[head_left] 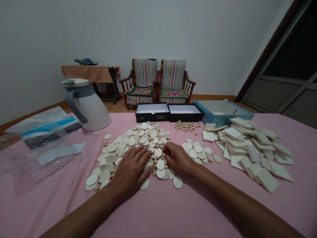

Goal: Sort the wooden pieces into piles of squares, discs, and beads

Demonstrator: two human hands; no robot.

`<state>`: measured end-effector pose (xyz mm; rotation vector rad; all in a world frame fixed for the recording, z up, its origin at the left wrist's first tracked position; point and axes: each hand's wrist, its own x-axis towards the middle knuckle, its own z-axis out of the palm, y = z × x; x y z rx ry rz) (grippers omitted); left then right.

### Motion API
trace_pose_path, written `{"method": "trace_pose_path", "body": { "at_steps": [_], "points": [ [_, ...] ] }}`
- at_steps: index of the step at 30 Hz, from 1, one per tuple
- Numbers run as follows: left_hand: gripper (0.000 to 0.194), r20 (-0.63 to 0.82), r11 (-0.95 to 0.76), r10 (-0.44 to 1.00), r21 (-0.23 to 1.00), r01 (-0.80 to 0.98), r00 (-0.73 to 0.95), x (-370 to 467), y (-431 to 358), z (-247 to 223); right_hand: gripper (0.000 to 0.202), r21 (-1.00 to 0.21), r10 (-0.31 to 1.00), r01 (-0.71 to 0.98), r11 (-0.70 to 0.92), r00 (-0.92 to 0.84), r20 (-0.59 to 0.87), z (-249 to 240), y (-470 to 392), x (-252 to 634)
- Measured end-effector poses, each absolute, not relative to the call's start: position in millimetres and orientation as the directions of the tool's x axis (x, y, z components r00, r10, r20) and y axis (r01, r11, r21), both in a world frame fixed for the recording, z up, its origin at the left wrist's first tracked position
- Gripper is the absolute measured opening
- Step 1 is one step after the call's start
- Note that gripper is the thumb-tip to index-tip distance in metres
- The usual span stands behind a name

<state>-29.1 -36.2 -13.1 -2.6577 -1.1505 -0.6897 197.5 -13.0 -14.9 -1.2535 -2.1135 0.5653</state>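
Note:
A large heap of pale wooden discs [132, 141] mixed with small wooden beads [155, 163] lies in front of me. My left hand [132, 167] rests palm down on the heap, fingers stretched out. At the heap's right edge my right hand [177, 157] has its fingers curled together against the discs and beads; what is between the fingertips is hidden. Just beyond the right hand sits a smaller pile of discs [198, 151]. Farther back is a separate group of beads [186, 126].
Square wooden tiles [247, 145] are piled at the right. Two black boxes with white insides [153, 116] [185, 117] and a blue box [218, 116] stand behind. A white and grey jug [95, 110] and clear plastic packaging [53, 145] occupy the left of the pink tablecloth [158, 211].

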Motion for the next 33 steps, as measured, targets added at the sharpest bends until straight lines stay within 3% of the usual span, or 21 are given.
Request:
{"method": "trace_pose_path", "body": {
  "at_steps": [16,22,26,28,33],
  "points": [
    [0.041,0.468,-0.692,0.636,-0.007,0.722,0.613,-29.0,-34.9,-15.6,0.020,-0.602,0.859,0.613,0.511,-0.346,0.377,-23.9,-10.9,192.6],
    [0.040,0.469,-0.687,0.643,0.005,0.726,0.605,-28.5,-35.9,-12.7,0.021,-0.509,0.862,0.752,0.419,-0.153,0.483,-16.0,11.7,224.8],
    [0.039,0.482,-0.692,0.637,0.014,0.722,0.602,-29.1,-36.2,-13.5,0.033,-0.536,0.828,0.740,0.405,-0.048,0.559,-5.8,19.5,241.0],
    [0.036,0.491,-0.692,0.632,0.009,0.722,0.599,-29.2,-36.1,-13.8,0.028,-0.544,0.854,0.716,0.438,-0.142,0.500,0.6,14.3,238.0],
    [0.031,0.536,-0.686,0.613,-0.003,0.727,0.581,-31.3,-34.4,-7.0,0.022,-0.579,0.859,0.652,0.490,-0.476,0.189,13.2,-12.3,214.3]
  ]
}}
